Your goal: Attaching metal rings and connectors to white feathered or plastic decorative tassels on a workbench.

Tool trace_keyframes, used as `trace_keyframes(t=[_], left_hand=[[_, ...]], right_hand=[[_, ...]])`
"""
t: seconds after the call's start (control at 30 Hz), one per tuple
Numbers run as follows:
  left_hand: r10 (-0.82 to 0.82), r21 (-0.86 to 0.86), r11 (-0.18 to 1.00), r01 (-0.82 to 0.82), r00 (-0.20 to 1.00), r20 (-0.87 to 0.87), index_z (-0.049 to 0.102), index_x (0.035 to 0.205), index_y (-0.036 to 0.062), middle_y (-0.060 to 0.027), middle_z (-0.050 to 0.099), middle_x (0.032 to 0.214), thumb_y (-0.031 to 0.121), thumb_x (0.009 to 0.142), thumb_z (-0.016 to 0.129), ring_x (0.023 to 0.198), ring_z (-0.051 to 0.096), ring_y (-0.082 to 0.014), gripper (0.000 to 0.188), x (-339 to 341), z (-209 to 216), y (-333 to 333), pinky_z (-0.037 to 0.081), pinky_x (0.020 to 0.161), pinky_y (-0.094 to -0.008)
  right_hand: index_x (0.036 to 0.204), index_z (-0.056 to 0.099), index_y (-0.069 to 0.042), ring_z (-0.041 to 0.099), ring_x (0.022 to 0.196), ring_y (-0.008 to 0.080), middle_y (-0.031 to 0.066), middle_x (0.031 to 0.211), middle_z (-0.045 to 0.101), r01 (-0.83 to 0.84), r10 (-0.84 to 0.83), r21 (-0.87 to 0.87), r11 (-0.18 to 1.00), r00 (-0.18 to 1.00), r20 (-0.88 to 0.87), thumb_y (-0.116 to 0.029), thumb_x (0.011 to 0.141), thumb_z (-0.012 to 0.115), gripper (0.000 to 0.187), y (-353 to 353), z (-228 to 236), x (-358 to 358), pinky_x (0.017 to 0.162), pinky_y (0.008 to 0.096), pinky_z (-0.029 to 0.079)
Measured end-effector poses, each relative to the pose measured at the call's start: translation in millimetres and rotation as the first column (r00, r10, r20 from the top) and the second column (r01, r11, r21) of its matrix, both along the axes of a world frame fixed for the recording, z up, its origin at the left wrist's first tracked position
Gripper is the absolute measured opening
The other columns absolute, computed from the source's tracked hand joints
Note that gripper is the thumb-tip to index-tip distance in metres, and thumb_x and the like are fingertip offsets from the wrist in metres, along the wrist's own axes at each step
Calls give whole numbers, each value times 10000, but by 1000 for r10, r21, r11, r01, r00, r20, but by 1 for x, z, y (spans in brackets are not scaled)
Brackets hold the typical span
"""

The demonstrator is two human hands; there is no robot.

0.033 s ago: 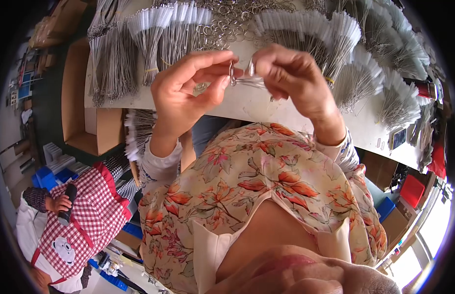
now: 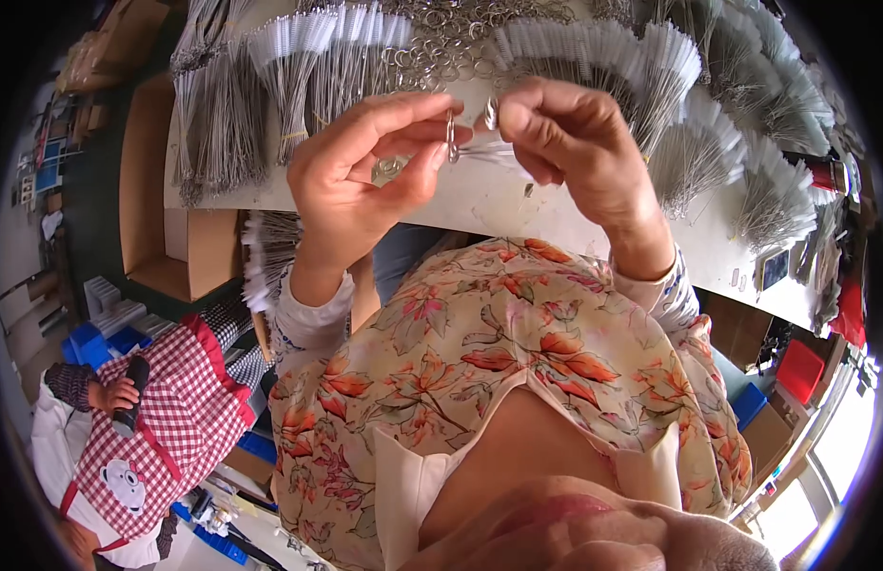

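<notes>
Over the table's near edge, my left hand (image 2: 351,171) pinches a metal split ring (image 2: 451,138) upright between thumb and fingertips. Thin wire stems (image 2: 484,150) run from the ring's lower part toward the right and pass behind my right hand (image 2: 589,147). That hand is closed, with a small shiny metal piece (image 2: 491,114) at its thumb and forefinger; its exact kind is unclear. Beyond the hands lies a heap of loose metal rings (image 2: 446,43). Bundles of thin wire brushes with white bristles (image 2: 313,48) stand to its left, and more brush bundles (image 2: 594,57) to its right.
Further brush bundles (image 2: 775,190) cover the table's right side. An open cardboard box (image 2: 161,200) stands beyond the table's left edge. At the lower left, a person in a red checked apron (image 2: 166,409) holds a dark cylindrical object (image 2: 129,395). A red bin (image 2: 800,371) is at right.
My right hand has shifted slightly right and away from the ring, widening the gap between my hands. My left hand has barely moved and still holds the ring.
</notes>
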State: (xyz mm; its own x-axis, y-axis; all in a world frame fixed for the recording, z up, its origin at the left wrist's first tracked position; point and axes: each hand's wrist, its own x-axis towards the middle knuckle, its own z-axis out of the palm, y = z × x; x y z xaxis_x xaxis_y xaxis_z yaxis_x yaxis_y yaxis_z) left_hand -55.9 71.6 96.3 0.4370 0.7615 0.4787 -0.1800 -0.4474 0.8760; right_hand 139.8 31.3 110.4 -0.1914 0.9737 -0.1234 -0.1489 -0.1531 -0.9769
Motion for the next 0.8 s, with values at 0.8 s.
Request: trace_keyframes(t=[0.8], left_hand=[[-9,153,985,77,915,-404,612,933,-9,-17,593,780,81,860,576,678,535,-81,121,-2,39,40,440,610,-200]], right_hand=[[935,631,-16,495,573,23,-20,682,574,-59,62,113,992,998,-27,-133,841,623,150,14,15,0,496,172,392]])
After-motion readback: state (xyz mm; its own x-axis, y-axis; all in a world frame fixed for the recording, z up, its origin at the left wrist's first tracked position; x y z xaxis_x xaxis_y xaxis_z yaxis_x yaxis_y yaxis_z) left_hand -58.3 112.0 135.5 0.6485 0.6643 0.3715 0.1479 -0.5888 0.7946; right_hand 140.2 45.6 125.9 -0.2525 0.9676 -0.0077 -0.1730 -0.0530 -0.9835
